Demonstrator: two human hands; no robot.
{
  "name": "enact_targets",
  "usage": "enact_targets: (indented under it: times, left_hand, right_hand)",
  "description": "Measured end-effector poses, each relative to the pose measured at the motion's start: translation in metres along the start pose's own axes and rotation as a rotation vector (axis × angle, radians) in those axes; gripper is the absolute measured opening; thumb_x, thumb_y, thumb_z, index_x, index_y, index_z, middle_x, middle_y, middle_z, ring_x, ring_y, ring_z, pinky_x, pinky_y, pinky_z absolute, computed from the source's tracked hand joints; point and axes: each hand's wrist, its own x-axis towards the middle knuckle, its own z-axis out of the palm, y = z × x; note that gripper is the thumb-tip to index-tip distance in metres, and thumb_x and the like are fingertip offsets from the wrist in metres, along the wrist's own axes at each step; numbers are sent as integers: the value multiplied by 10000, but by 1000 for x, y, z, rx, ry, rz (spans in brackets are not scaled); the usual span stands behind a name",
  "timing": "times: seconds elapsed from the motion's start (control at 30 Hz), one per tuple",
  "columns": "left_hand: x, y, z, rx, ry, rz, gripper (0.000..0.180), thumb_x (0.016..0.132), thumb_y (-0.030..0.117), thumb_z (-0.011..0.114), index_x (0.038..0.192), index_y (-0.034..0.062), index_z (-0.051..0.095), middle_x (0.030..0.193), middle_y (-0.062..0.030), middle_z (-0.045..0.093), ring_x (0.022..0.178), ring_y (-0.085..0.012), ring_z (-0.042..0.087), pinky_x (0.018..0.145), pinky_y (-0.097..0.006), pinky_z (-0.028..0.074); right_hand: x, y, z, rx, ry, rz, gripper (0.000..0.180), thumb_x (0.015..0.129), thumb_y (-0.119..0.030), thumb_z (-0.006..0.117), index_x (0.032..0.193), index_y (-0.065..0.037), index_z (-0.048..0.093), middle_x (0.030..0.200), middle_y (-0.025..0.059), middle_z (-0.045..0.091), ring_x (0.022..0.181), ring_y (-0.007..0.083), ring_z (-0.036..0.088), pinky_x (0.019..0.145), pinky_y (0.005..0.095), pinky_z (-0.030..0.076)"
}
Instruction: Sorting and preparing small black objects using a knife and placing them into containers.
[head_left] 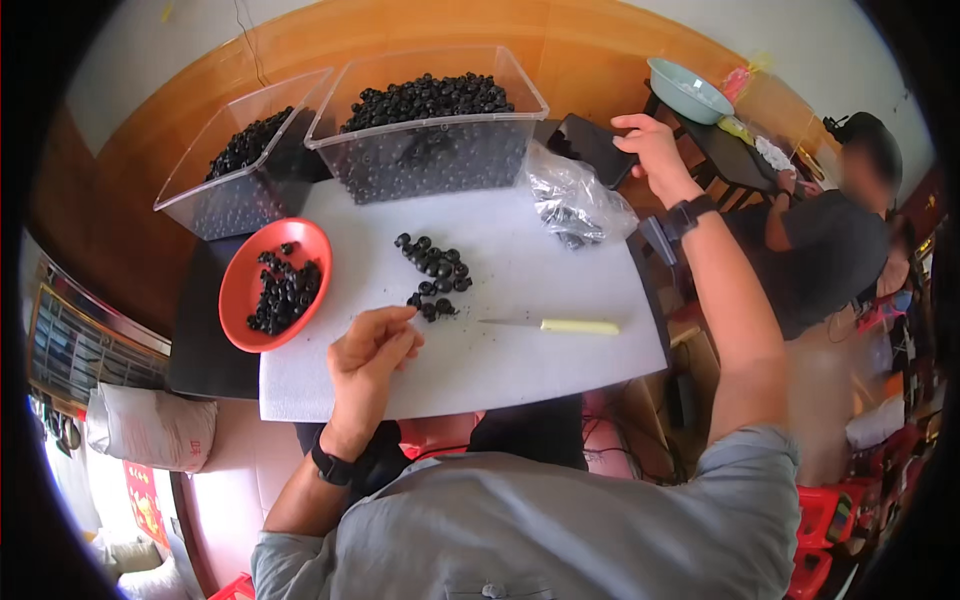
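My left hand (372,352) is over the near part of the white mat, thumb and fingers pressed together; what they hold, if anything, is hidden. Just past its fingertips lies a loose cluster of small black round pieces (438,265), which look like knobs or beads with holes. My right hand (655,155) is raised at the far right, fingers partly stretched and apart, with nothing visible in it. Below it is a clear plastic bag (578,197) with some dark pieces inside. A knife with a pale yellow handle (580,327) rests right of the cluster, blade pointing left.
Two clear plastic bins, a large one (430,160) and a smaller one (250,185), stand at the back, filled with black pieces. A red bowl (234,300) holds more at the left. A light blue basin (690,92) and another person (815,250) are at the right.
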Motion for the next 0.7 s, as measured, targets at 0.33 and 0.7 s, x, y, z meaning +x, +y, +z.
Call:
enact_targets:
  times: [0.33, 0.7]
  left_hand:
    - [1, 9, 10, 51, 8, -38, 221, 986, -7, 652, 1198, 16, 708, 926, -37, 725, 846, -82, 652, 710, -223, 488]
    - [0, 5, 3, -28, 12, -22, 217, 991, -18, 640, 1195, 17, 704, 927, -37, 717, 833, -90, 643, 724, -241, 496]
  right_hand:
    - [58, 44, 28, -602, -178, -212, 375, 860, -263, 725, 1183, -75, 753, 1144, 149, 764, 1066, 345, 720, 943, 401, 541]
    - [-42, -26, -11, -514, -145, -428, 254, 966, -180, 666, 1154, -16, 712, 924, 95, 745, 837, 219, 709, 758, 327, 526]
